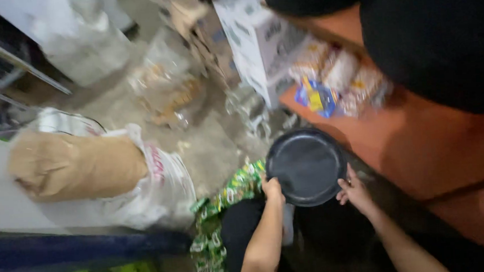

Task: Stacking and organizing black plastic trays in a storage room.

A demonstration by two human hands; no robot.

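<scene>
Plates: one round dark plastic plate [306,167], held low above the person's lap.
Left hand [272,189]: fingers curled shut on the plate's near-left rim.
Right hand [354,190]: fingers closed on its right rim.
Sachet strips: one green strip [235,189] just left of the plate.

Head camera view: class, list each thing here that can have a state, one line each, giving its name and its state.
Round black lid: held level by both hands at its rim, flat face up.
Left hand: grip closed on the lid's left edge.
Right hand: fingers on the lid's right edge.
White sack: lying on its side, bulging.
Green sachet strip: trailing loose down the floor.
</scene>
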